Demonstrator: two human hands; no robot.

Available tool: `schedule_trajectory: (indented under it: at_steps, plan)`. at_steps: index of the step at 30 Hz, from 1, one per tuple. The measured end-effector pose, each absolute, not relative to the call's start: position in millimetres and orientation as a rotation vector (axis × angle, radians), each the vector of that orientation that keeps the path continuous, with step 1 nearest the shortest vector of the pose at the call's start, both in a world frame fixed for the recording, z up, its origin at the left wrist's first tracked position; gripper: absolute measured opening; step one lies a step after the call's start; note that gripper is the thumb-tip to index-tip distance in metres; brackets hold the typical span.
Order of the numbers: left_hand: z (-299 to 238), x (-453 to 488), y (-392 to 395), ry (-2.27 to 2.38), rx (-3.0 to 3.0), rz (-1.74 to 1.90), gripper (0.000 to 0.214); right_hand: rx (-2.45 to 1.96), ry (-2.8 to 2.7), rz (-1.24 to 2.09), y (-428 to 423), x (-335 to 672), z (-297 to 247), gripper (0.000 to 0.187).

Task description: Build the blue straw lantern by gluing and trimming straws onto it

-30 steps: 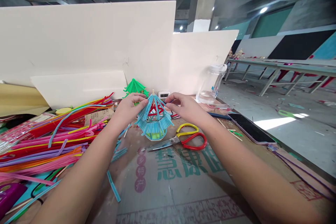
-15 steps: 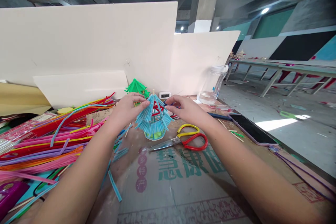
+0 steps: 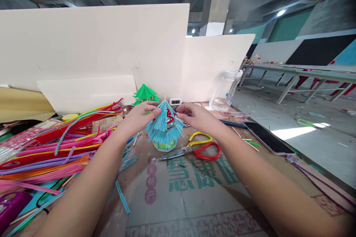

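Note:
A small pavilion model [image 3: 164,127] with a two-tier roof of light blue pipe cleaners stands upright on the table. Red struts show through a gap in its upper roof, and its base is green. My left hand [image 3: 143,117] pinches the upper roof from the left, thumb on the blue strips. From the right, my right hand [image 3: 196,115] closes thumb and curled fingers at the roof's edge beside the red struts; its exact contact is partly hidden. Just in front of the model lie scissors [image 3: 191,149] with one yellow and one red handle.
Bundles of coloured pipe cleaners [image 3: 75,144] cover the left side, with cut blue pieces [image 3: 122,196] nearby. Behind stand a green pavilion model [image 3: 145,93], a small white timer [image 3: 175,101] and a clear water jug [image 3: 224,90]. A phone [image 3: 269,137] lies on the right.
The blue model has turned slightly between my hands, so more blue strips face me and the red struts sit further right. The whole view has shifted a little.

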State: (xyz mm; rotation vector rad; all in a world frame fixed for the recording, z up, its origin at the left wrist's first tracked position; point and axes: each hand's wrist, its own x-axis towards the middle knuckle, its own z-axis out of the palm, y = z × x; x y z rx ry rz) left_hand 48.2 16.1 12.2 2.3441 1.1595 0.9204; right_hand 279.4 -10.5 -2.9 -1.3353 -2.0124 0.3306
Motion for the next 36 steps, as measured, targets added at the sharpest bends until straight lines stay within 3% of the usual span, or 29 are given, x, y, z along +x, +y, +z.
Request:
schedule_trajectory:
  at_steps: [36]
  plan:
    - [12.0, 46.6, 16.3, 1.26, 2.373, 0.928, 0.037, -1.389, -2.055, 0.308, -18.9, 275.1, 3.7, 0.019]
